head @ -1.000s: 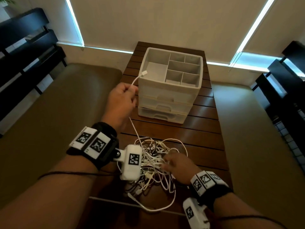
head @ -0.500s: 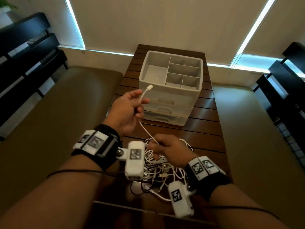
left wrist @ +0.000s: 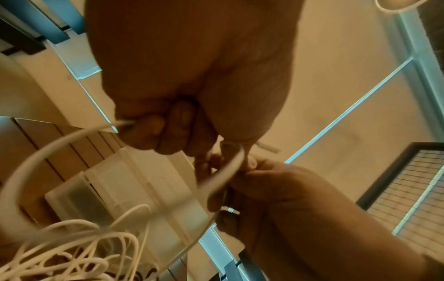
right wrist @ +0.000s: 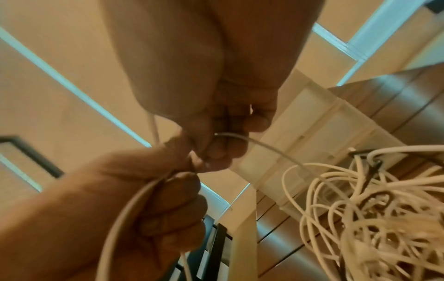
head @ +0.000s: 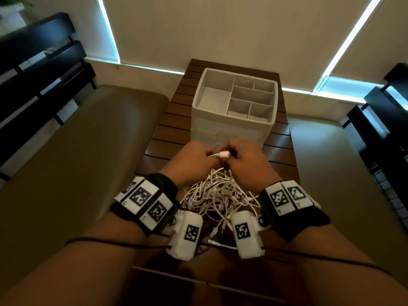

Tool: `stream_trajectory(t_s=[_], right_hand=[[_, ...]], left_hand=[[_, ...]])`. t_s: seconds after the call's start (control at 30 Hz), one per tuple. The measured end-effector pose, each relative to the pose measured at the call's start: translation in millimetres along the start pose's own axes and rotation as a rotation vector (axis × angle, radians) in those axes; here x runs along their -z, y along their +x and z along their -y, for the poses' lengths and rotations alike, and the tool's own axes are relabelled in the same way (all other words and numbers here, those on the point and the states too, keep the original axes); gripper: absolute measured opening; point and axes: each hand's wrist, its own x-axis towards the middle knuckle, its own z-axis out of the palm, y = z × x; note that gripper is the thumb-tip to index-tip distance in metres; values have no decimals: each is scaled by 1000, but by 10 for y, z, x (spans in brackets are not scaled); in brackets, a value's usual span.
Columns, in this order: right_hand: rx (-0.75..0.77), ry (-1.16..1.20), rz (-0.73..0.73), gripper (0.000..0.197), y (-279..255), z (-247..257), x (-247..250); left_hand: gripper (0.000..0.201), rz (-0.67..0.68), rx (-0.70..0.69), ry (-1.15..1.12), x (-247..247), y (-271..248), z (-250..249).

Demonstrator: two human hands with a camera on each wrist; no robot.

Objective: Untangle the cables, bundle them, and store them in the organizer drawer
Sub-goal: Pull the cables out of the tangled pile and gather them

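**Cable end pinched between both hands, tangle below**

Left hand [head: 194, 160] and right hand [head: 247, 161] both curled on one white cable [head: 223, 154], plug end lying left-right between them. Rest trailing down into tangle [head: 217, 195] on table [head: 167, 138], nearer than organizer [head: 234, 127]. Probably needs pulling up and away.

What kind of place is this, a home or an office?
Probably a home sitting room or lounge, not certain: a slatted wooden table stands between cushioned seats, and roller blinds cover the windows.
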Motion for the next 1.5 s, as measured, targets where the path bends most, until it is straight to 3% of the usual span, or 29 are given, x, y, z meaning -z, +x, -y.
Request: stream_trajectory(t_s=[0.1,0.17,0.3,0.37,0.43,0.5,0.57,0.67,0.73,0.87,0.93,1.03,1.07,1.13,1.2,1.23,1.33,1.4,1.47,1.5], right_hand=[[-81,244,66,5,-65,-49,-32],[-174,330,159,4,-140,-175,-68],[-328,212,263,8,-258,-610,-110],[-340,61,251,19,-291,-729,-128],[-334,11,188,21,-276,-677,-125],[-277,-13,128,19,-205,-562,-123],[-233,-40,162,16,-147,-409,-121],[-197,-17,265,15,-112,-224,-114],[-160,111,266,27,-120,-175,-55],[-203,361,171,5,-222,-307,95],[-219,355,203,4,-293,-422,83],[-287,222,294,9,-389,-642,-41],[-307,174,301,13,-412,-713,-76],[-329,104,278,18,-435,-821,-96],[-317,120,208,18,-407,-768,-64],[-296,125,170,19,-365,-698,-50],[-166,35,161,19,-187,-400,1],[-92,67,126,15,-97,-277,21],[-107,220,66,15,-80,-276,61],[-136,285,82,15,-106,-314,64]], left_hand=[[39,40,-13,131,30,36,30],[39,-3,-19,232,50,31,67],[32,-419,-51,125,250,54,237],[27,-517,7,256,385,56,293],[15,-452,111,503,454,30,298],[30,-402,133,602,397,-15,243],[39,-385,-6,631,234,-68,131],[32,-249,-220,600,-78,-93,10],[31,-132,-221,529,-173,-69,31],[31,-17,-149,528,-135,-8,122],[38,-72,-129,366,-71,10,93],[31,-267,-72,95,142,39,-17],[29,-340,-70,123,256,43,-37],[25,-435,-64,399,479,60,-33],[14,-414,-1,634,587,36,-22],[18,-368,3,654,552,21,-32],[30,-166,-202,567,177,-16,-115],[26,-40,-261,597,-65,7,-93],[14,-59,-200,550,-101,67,3],[20,-105,-184,506,-64,89,45]])
